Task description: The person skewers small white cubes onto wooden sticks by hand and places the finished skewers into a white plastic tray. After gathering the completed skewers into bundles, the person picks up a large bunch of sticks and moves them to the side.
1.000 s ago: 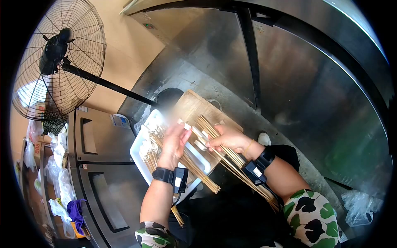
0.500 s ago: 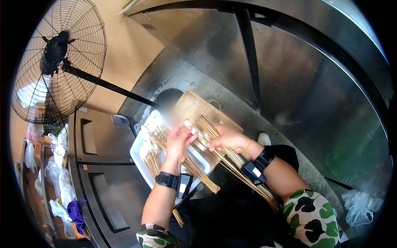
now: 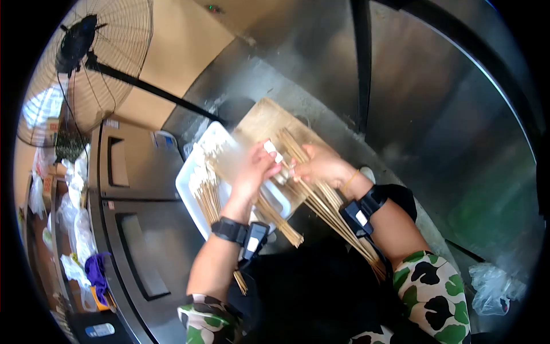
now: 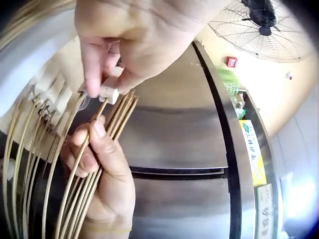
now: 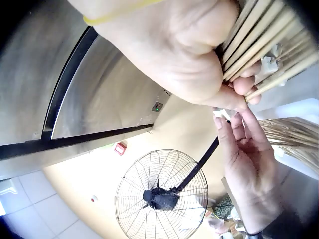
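Observation:
Thumb and fingers of my left hand (image 3: 251, 172) pinch a small white food cube (image 4: 109, 92). A bamboo skewer's tip meets this cube's lower side in the left wrist view. My right hand (image 3: 325, 166) grips that skewer (image 4: 82, 154) between thumb and fingers, along with a bundle of bare bamboo skewers (image 3: 341, 221) slanting down past the wrist. Several other skewers bearing white pieces (image 4: 50, 92) show beside the right hand in the left wrist view. The two hands are close together above the wooden board (image 3: 264, 112).
Left of the board is a white plastic tray (image 3: 184, 184) with bunches of loaded skewers (image 3: 204, 189). A black standing fan (image 3: 77, 43) rises behind it. Steel cabinets (image 3: 140, 241) stand at the left, and a large steel surface (image 3: 435, 97) at the right.
My left hand has shifted rightward toward the right hand, bringing the white cube to the skewer. My right hand still grips the skewers. The head view has tilted, so the scene sits higher.

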Motion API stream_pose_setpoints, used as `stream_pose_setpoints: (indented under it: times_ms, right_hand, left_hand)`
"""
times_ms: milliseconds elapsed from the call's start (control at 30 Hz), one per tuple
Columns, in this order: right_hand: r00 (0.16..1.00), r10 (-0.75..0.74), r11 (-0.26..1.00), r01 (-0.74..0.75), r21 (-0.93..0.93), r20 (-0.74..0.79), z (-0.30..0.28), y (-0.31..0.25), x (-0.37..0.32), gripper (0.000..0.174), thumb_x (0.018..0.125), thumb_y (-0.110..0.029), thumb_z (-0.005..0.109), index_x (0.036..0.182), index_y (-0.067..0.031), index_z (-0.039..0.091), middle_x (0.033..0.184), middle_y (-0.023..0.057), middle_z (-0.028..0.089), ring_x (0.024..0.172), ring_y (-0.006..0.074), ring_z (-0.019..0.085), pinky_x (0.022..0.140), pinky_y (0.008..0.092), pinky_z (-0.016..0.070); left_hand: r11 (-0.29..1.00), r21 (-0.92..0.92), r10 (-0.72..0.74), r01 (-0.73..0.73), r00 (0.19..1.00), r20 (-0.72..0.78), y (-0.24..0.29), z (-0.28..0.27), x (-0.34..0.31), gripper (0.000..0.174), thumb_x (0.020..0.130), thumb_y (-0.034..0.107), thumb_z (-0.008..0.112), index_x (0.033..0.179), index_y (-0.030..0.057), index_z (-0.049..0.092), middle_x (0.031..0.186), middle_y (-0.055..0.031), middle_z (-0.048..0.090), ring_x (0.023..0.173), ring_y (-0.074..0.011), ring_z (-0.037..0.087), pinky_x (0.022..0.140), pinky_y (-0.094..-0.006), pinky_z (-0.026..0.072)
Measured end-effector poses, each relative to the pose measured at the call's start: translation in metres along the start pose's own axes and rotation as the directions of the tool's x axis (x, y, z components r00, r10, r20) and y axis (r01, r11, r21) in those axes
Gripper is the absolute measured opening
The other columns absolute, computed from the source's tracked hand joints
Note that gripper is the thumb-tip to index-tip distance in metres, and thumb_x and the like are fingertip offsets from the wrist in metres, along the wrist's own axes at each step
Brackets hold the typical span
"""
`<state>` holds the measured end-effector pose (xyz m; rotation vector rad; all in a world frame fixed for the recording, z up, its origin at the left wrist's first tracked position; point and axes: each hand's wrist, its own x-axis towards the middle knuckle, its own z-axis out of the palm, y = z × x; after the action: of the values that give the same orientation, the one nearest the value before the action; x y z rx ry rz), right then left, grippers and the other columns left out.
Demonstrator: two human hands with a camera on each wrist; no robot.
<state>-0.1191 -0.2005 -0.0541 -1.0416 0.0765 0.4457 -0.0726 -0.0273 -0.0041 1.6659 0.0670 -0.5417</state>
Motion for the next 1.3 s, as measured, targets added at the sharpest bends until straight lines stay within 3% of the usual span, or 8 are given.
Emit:
stream_pose_setpoints:
  times_ms: [167, 267, 367, 467, 700, 933, 1067, 1300]
  right_hand:
    - [0.999, -0.023, 0.984, 0.018, -0.178, -0.027, -0.004, 0.007, 0.003, 0.028, 0.074, 0.000, 0.063, 0.098, 0.0031, 0.048, 0.078, 0.0053, 0.056, 0.056, 0.0069, 0.051, 0.047, 0.0196, 0.0413]
    - [0.996, -0.038, 0.984, 0.024, -0.176, -0.080, -0.001, 0.003, -0.002, 0.032, 0.072, 0.002, 0.059, 0.101, 0.0064, 0.047, 0.078, 0.0082, 0.056, 0.052, 0.0087, 0.051, 0.046, 0.0217, 0.0420]
    - [0.997, -0.011, 0.987, -0.002, -0.161, -0.077, -0.008, 0.011, 0.007, 0.034, 0.072, 0.002, 0.058, 0.103, 0.0061, 0.047, 0.080, 0.0085, 0.057, 0.055, 0.0104, 0.052, 0.049, 0.0239, 0.0444]
    - [0.998, 0.016, 0.990, -0.024, -0.138, -0.059, -0.009, 0.012, 0.003, 0.035, 0.071, 0.000, 0.057, 0.105, 0.0047, 0.049, 0.081, 0.0082, 0.057, 0.060, 0.0122, 0.055, 0.052, 0.0256, 0.0465]
    - [0.999, 0.036, 0.983, -0.042, -0.178, -0.035, -0.008, 0.012, -0.001, 0.035, 0.072, 0.000, 0.060, 0.106, 0.0040, 0.050, 0.087, 0.0075, 0.059, 0.075, 0.0124, 0.057, 0.065, 0.0257, 0.0486]
    - [0.985, 0.090, 0.996, -0.092, -0.011, -0.147, -0.001, 0.014, -0.007, 0.037, 0.067, 0.005, 0.062, 0.103, 0.0041, 0.054, 0.083, 0.0081, 0.061, 0.068, 0.0167, 0.060, 0.060, 0.0273, 0.0498]
    - [0.985, 0.062, 0.976, -0.094, -0.194, -0.163, 0.005, 0.015, -0.003, 0.035, 0.071, -0.001, 0.066, 0.102, 0.0024, 0.051, 0.084, 0.0065, 0.058, 0.070, 0.0141, 0.058, 0.059, 0.0247, 0.0473]
    - [0.991, 0.131, 0.989, -0.130, -0.066, 0.020, -0.017, 0.027, 0.003, 0.026, 0.073, -0.003, 0.067, 0.094, -0.0016, 0.051, 0.079, 0.0038, 0.055, 0.058, 0.0096, 0.052, 0.051, 0.0201, 0.0413]
  left_hand:
    - [0.964, 0.140, 0.242, -0.226, 0.965, -0.105, 0.027, -0.040, -0.033, 0.035, 0.089, 0.009, 0.051, 0.122, 0.0007, 0.043, 0.094, -0.0084, 0.056, 0.075, -0.0157, 0.061, 0.067, -0.0251, 0.0541]
    - [0.888, 0.450, 0.155, -0.099, 0.984, -0.090, -0.003, -0.091, -0.045, 0.018, 0.088, 0.008, 0.052, 0.104, 0.0002, 0.054, 0.087, -0.0059, 0.057, 0.071, -0.0120, 0.060, 0.063, -0.0229, 0.0521]
    - [0.595, 0.798, -0.099, 0.097, 0.994, -0.047, -0.054, -0.121, -0.056, 0.025, 0.081, 0.011, 0.059, 0.103, -0.0002, 0.056, 0.092, -0.0105, 0.060, 0.074, -0.0172, 0.062, 0.066, -0.0275, 0.0514]
    - [0.263, 0.962, 0.013, -0.074, 0.997, 0.074, -0.079, -0.107, -0.078, 0.033, 0.076, 0.022, 0.063, 0.102, 0.0020, 0.060, 0.099, -0.0176, 0.061, 0.089, -0.0327, 0.059, 0.080, -0.0373, 0.0468]
    - [0.285, 0.948, 0.087, -0.140, 0.989, 0.119, -0.083, -0.087, -0.083, 0.037, 0.071, 0.021, 0.068, 0.103, 0.0056, 0.059, 0.098, -0.0188, 0.060, 0.095, -0.0359, 0.055, 0.082, -0.0408, 0.0448]
    - [0.263, 0.953, 0.225, -0.148, 0.970, 0.088, -0.084, -0.079, -0.089, 0.030, 0.068, 0.018, 0.070, 0.095, 0.0093, 0.062, 0.093, -0.0130, 0.060, 0.093, -0.0334, 0.055, 0.081, -0.0418, 0.0435]
    - [0.353, 0.929, 0.260, -0.111, 0.965, 0.017, -0.090, -0.079, -0.094, 0.025, 0.068, 0.017, 0.069, 0.091, 0.0098, 0.063, 0.093, -0.0124, 0.059, 0.093, -0.0331, 0.055, 0.081, -0.0417, 0.0437]
    - [0.480, 0.870, 0.311, -0.112, 0.949, -0.049, -0.099, -0.077, -0.091, 0.027, 0.066, 0.007, 0.065, 0.092, 0.0067, 0.057, 0.082, -0.0131, 0.057, 0.079, -0.0292, 0.058, 0.072, -0.0369, 0.0472]
